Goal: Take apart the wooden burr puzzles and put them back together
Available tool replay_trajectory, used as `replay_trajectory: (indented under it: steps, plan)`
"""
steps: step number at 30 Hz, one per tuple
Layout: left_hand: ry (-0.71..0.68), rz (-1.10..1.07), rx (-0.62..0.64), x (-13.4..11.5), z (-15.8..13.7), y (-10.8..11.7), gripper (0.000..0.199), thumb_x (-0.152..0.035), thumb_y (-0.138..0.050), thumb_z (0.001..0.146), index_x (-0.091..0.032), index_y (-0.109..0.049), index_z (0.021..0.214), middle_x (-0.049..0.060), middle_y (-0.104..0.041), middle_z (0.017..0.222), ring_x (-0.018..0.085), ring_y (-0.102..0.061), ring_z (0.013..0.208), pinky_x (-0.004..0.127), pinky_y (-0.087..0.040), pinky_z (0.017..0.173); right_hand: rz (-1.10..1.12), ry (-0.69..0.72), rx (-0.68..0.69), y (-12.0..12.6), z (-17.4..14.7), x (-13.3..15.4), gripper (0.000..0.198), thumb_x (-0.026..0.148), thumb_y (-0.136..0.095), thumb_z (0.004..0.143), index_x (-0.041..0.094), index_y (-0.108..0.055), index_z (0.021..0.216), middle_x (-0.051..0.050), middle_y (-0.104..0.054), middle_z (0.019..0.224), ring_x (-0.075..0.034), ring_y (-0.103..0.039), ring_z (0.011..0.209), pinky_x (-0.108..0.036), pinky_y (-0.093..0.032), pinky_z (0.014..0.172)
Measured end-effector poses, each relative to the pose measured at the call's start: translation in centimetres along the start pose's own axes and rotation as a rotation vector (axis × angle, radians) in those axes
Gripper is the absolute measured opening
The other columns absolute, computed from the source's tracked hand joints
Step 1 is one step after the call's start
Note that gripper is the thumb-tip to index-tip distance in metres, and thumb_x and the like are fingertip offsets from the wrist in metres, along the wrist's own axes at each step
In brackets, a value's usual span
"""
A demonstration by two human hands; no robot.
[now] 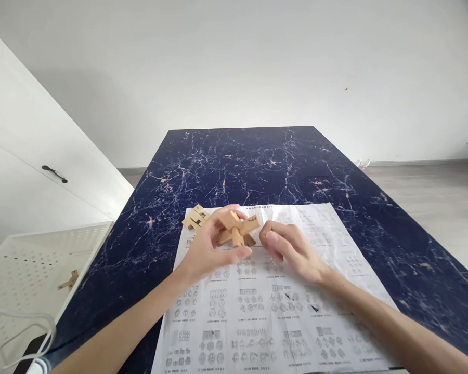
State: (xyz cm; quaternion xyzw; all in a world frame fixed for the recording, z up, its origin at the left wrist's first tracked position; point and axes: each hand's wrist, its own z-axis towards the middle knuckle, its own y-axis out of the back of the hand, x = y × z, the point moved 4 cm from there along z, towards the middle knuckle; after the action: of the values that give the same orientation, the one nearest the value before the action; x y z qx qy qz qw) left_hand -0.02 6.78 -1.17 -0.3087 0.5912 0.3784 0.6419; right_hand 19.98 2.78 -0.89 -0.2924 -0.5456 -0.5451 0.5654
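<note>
My left hand (210, 240) is wrapped round a wooden interlocking puzzle (237, 231), made of light wood bars crossing one another, with a dark mark on one bar. Just right of it, my right hand (286, 244) has its fingers curled in towards the palm; whether anything small is between them is hidden. Both hands are above a large printed instruction sheet (257, 317) with rows of small puzzle diagrams. Behind my left hand, a second wooden puzzle (196, 215) lies at the sheet's far left corner, partly covered by that hand.
The sheet lies on a dark blue marbled table (237, 166). To the left stand a white perforated panel (42, 259) with a wooden piece (68, 280) on it, a white cable (23, 314), and a white cabinet (42, 135) with a black handle. A white wall rises behind.
</note>
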Motion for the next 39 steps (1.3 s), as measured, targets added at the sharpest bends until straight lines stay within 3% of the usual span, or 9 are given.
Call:
replay_trajectory:
  steps: [3,7,17,27,39]
  plan:
    - [-0.058,0.164,0.041,-0.8,-0.3,-0.9,0.083,-0.043,-0.100,0.074,-0.032,-0.058,0.144,0.010,-0.063,0.145,0.036,-0.063,0.135,0.057,-0.052,0.117,0.087,-0.164,0.065,-0.1,0.2,-0.8,0.056,0.062,-0.046,0.110,0.024,-0.046,0.070,0.005,-0.041,0.060,-0.012,-0.032,0.054,-0.031,-0.028,0.053]
    - [-0.110,0.239,0.069,-1.4,-0.4,-1.5,0.076,-0.042,-0.100,0.073,-0.030,-0.061,0.137,0.011,-0.064,0.141,0.035,-0.064,0.128,0.055,-0.054,0.112,0.278,-0.305,0.122,-0.7,0.2,-2.1,0.051,0.064,-0.056,0.107,0.023,-0.053,0.076,0.008,-0.033,0.061,-0.011,-0.023,0.052,-0.030,-0.020,0.050]
    - [-0.186,0.321,0.039,-2.0,-0.2,-1.2,0.073,-0.036,-0.098,0.071,-0.029,-0.060,0.133,0.010,-0.064,0.139,0.036,-0.061,0.133,0.057,-0.051,0.114,0.389,-0.315,0.091,-0.9,0.1,-2.5,0.051,0.057,-0.061,0.108,0.023,-0.047,0.072,0.008,-0.031,0.065,-0.010,-0.020,0.053,-0.030,-0.020,0.051]
    - [-0.159,0.336,0.038,-1.0,-0.3,-0.8,0.093,-0.052,-0.103,0.069,-0.034,-0.057,0.148,0.011,-0.065,0.153,0.041,-0.059,0.145,0.063,-0.045,0.124,0.230,-0.302,0.070,-1.0,-0.1,-2.6,0.053,0.065,-0.054,0.108,0.024,-0.049,0.076,0.007,-0.037,0.064,-0.011,-0.030,0.053,-0.031,-0.025,0.051]
    - [-0.226,0.332,-0.008,-1.9,-0.1,-0.7,0.083,-0.047,-0.100,0.073,-0.031,-0.059,0.143,0.010,-0.068,0.143,0.036,-0.065,0.136,0.055,-0.052,0.117,0.349,-0.315,-0.014,-0.6,0.3,-2.0,0.052,0.061,-0.060,0.106,0.024,-0.047,0.072,0.007,-0.034,0.065,-0.011,-0.028,0.053,-0.030,-0.027,0.050]
